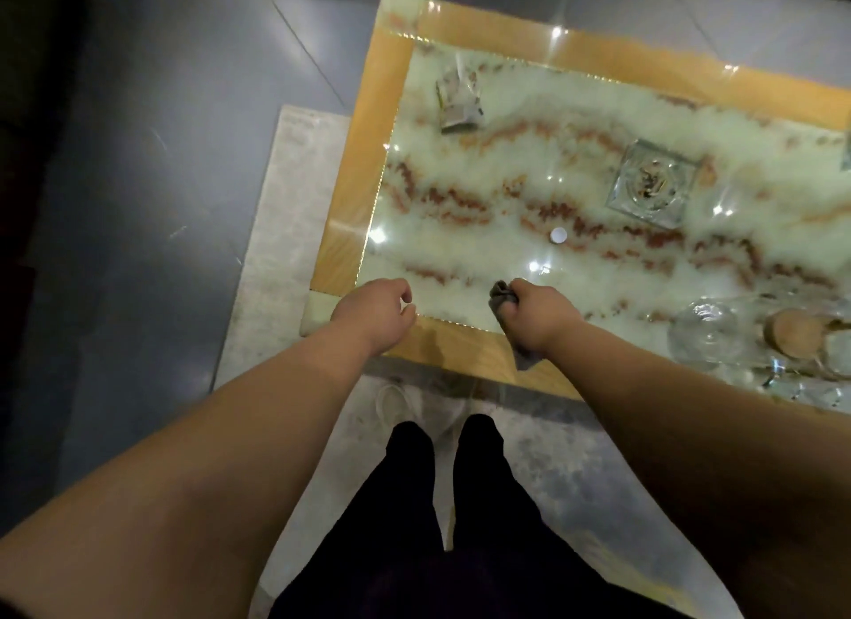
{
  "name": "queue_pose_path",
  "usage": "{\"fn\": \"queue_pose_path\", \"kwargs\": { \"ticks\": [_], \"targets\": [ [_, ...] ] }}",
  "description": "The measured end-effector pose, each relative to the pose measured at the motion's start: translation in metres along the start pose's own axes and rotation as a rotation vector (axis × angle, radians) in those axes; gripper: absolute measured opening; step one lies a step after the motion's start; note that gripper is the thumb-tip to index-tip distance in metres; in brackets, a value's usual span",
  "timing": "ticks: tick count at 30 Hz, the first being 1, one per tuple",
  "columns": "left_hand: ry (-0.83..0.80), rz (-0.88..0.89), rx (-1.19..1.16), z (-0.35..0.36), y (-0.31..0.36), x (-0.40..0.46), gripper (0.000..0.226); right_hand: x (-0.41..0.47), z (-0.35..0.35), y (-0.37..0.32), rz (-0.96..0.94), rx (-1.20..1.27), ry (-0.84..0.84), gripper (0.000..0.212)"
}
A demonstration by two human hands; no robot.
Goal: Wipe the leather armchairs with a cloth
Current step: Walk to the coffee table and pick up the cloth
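View from a head-worn camera, looking down past two bare forearms at a low tabletop (364, 167) and the person's own dark trouser legs and pale shoes.

The right hand (536, 316) is clenched around a small grey cloth (503, 294), bunched tight — one crumpled end pokes out past the knuckles, another end hangs below the wrist over the near edge of the tabletop. The left hand (375, 312) hovers just left of it, above the near corner, fingers loosely curled and holding nothing.

No leather armchair can be picked out in this view. The dark shapes along the far left edge and the top of the frame are too dim to identify. So the cloth is ready in the right hand, but the surface it must wipe lies somewhere outside the frame; my judgement is that the person must turn away from the tabletop first, and which way cannot be told.

The tabletop is glossy, pale green-white stone with rusty veins and a tan border, dotted with light reflections. On it — a square glass ashtray (651, 185), a crumpled packet (458, 100), a small white cap (558, 235), and clear glassware with a cork-lidded jar (794, 330) at the right. A pale rug (276, 231) lies beneath, on grey floor tiles.
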State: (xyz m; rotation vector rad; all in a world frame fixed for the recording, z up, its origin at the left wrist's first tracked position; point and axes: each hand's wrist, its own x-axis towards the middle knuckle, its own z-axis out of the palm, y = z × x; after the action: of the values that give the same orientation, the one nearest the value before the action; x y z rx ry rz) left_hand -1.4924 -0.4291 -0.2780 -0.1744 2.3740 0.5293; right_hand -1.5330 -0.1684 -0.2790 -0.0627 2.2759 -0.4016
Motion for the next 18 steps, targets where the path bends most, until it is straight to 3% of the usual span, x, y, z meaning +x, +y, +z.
{"fn": "queue_pose_path", "kwargs": {
  "ticks": [9, 18],
  "targets": [
    [0.182, -0.003, -0.038, -0.097, -0.004, -0.087, 0.024, -0.094, -0.076, -0.067, -0.129, 0.034, 0.242, 0.020],
    [0.324, 0.048, -0.063, -0.144, -0.018, -0.147, 0.020, -0.152, -0.109, -0.113, -0.213, 0.036, 0.389, 0.023]
  ]
}}
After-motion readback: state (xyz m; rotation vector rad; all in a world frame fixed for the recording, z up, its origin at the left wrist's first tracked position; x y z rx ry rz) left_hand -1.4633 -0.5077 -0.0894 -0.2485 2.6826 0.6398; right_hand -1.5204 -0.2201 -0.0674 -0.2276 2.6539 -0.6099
